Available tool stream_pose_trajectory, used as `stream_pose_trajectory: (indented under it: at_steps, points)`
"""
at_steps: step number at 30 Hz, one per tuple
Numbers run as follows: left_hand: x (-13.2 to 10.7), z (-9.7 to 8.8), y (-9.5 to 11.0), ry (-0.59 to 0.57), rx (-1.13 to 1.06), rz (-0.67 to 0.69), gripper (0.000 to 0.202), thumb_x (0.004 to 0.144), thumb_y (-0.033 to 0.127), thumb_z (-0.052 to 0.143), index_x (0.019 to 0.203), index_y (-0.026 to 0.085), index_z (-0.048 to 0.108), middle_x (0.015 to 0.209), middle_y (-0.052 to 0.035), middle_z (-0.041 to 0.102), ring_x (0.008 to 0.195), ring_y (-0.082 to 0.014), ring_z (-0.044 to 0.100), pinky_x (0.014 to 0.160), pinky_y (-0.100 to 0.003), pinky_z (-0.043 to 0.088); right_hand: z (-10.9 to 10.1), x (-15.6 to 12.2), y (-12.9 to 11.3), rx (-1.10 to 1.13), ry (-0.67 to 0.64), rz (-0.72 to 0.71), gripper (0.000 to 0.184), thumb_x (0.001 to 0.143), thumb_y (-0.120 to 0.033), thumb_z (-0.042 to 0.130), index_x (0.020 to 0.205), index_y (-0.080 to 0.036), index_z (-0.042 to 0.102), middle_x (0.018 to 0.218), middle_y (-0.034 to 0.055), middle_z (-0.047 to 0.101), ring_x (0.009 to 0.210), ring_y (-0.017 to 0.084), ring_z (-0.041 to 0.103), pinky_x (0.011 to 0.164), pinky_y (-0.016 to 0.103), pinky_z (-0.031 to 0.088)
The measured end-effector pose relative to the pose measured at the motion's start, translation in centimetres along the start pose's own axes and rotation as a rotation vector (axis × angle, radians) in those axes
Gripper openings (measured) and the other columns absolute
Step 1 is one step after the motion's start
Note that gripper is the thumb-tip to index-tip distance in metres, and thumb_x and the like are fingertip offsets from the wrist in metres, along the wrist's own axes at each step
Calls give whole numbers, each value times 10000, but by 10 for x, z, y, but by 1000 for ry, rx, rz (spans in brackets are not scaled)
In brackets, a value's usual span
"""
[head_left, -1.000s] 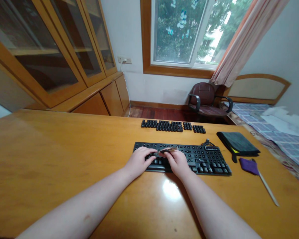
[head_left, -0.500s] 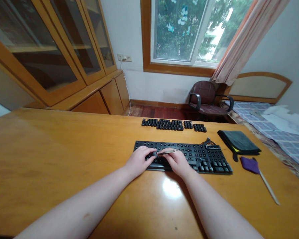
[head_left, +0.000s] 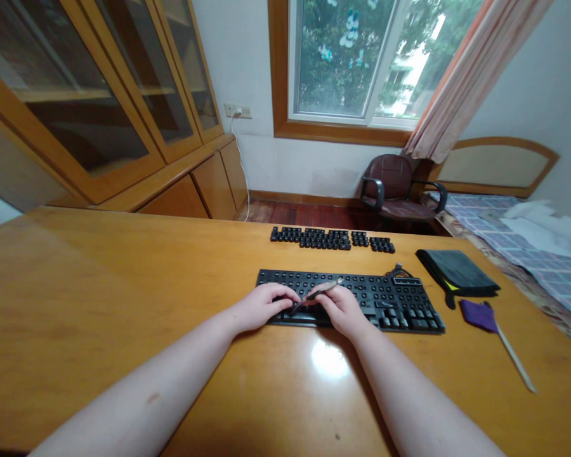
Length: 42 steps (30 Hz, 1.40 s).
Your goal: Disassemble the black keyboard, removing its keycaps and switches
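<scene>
A black keyboard (head_left: 368, 293) lies in front of me; small switches show over much of it, while keycaps sit at its lower right. My right hand (head_left: 340, 309) is closed over its middle, gripping a slim pen-like tool (head_left: 324, 290) with a silvery upper end and a dark lower end. The tool slants down to the left toward the keys. On the keyboard's left part, my left hand (head_left: 266, 306) has thumb and forefinger drawn close together beside the tool's lower end. Whatever those fingers hold is too small to make out.
Loose black keycaps (head_left: 324, 238) stand in rows behind the keyboard. To the right lie a coiled cable (head_left: 398, 271), a dark folded cloth or pouch (head_left: 459, 271) and a purple piece (head_left: 478, 315) with a long pale stick. A chair (head_left: 390, 187) stands beyond the desk.
My left hand has shifted slightly and its fingers are drawn in lower. The tool in my right hand has tilted more steeply, its upper end raised and its lower end down left.
</scene>
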<state>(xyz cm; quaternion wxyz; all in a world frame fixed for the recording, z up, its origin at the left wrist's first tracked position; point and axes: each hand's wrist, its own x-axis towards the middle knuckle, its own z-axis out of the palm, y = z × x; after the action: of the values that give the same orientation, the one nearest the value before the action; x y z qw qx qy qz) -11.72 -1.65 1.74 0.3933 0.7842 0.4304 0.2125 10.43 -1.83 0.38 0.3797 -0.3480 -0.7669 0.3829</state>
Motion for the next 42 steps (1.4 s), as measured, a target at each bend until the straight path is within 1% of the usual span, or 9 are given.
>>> stream_pose_trajectory:
  at_steps: [6, 11, 17, 23, 27, 31, 33, 37, 42]
  points:
    - [1, 1, -2, -6, -26, -13, 207, 835, 258, 498, 946, 211, 666, 970, -4, 678, 922, -169, 599, 881, -275, 428, 0, -1, -5, -74, -44, -90, 252, 897, -186, 433, 901, -211, 684, 868, 35, 705, 829, 146, 649, 789, 278, 505]
    - [2, 5, -7, 140, -122, -43, 218, 827, 268, 487, 951, 196, 651, 1004, -34, 665, 962, -192, 593, 912, -328, 434, 4, -1, -7, -153, -79, -138, 243, 891, -186, 436, 937, -208, 674, 919, 48, 711, 875, 152, 654, 827, 296, 508]
    - [5, 8, -13, 312, -383, -150, 251, 807, 288, 495, 986, 155, 610, 904, -54, 673, 806, -184, 643, 818, -360, 499, 5, -2, -2, -168, -34, -105, 249, 897, -180, 430, 930, -225, 673, 924, 36, 710, 886, 154, 650, 831, 304, 505]
    - [7, 9, -16, 415, -457, -176, 257, 750, 336, 587, 922, 145, 599, 887, -57, 680, 827, -186, 644, 818, -350, 505, 6, -3, 2, -175, -11, -75, 249, 895, -175, 433, 901, -226, 677, 909, 31, 712, 877, 155, 652, 819, 301, 506]
    - [26, -7, -16, 434, -294, -135, 260, 710, 295, 633, 922, 146, 612, 900, -57, 684, 837, -182, 638, 807, -329, 506, 5, -4, 0, -187, -12, -93, 251, 889, -175, 435, 866, -218, 681, 907, 35, 713, 876, 156, 654, 818, 300, 508]
    - [67, -38, -19, 371, 305, -82, 196, 734, 265, 620, 903, 176, 665, 914, -49, 671, 817, -171, 627, 815, -303, 488, 5, -5, 0, -204, -7, -99, 251, 885, -169, 434, 844, -209, 678, 896, 39, 714, 865, 156, 656, 806, 295, 513]
    - [89, -48, -25, 358, 398, -98, 171, 705, 221, 643, 862, 163, 682, 922, -66, 658, 791, -178, 620, 811, -304, 478, 5, -5, 0, -206, -5, -93, 255, 885, -172, 432, 831, -211, 679, 892, 39, 716, 857, 159, 659, 802, 299, 515]
    - [119, -47, -39, 303, 502, -116, 173, 669, 172, 662, 838, 172, 696, 856, -67, 666, 819, -207, 610, 769, -293, 471, 6, -5, 1, -193, -5, -80, 252, 882, -172, 439, 824, -215, 681, 908, 35, 716, 872, 160, 657, 811, 301, 515]
    - [129, -40, -49, 298, 581, -143, 149, 717, 228, 634, 852, 211, 694, 891, -55, 687, 841, -216, 607, 767, -301, 456, 6, -4, -1, -192, -4, -83, 251, 879, -170, 443, 807, -218, 678, 910, 34, 716, 865, 161, 660, 809, 300, 515]
